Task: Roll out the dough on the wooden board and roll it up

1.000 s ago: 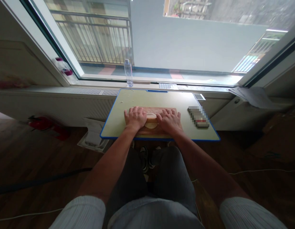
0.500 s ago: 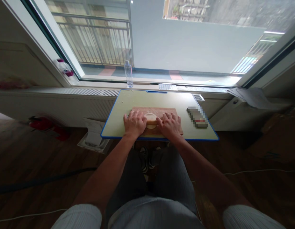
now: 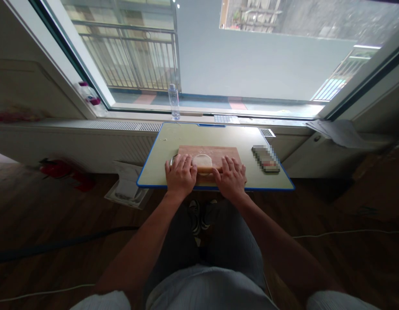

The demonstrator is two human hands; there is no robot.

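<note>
A wooden rolling pin point(image 3: 204, 170) lies across the near part of a round, flat piece of pale dough point(image 3: 202, 160). Under them is a wooden cutting board point(image 3: 215, 150) dusted with flour. My left hand point(image 3: 181, 174) is closed over the pin's left end, its fingers pointing forward. Over the right end, my right hand point(image 3: 230, 175) holds the pin the same way, thumb towards the middle. Both palms hide the pin's ends. Partly behind my left fingers, a shiny curved rim point(image 3: 173, 160) shows at the board's left edge.
The board rests on a small blue-edged table point(image 3: 157, 150). A pixelated phone-like object point(image 3: 266, 159) lies at its right. A clear bottle point(image 3: 174, 102) stands on the sill beyond. Left, on the floor, are a white box point(image 3: 126, 193) and a red fire extinguisher point(image 3: 65, 172).
Both hands have drawn the rolling pin slightly towards me, from about the dough's middle to its near part. More of the dough's far side now shows.
</note>
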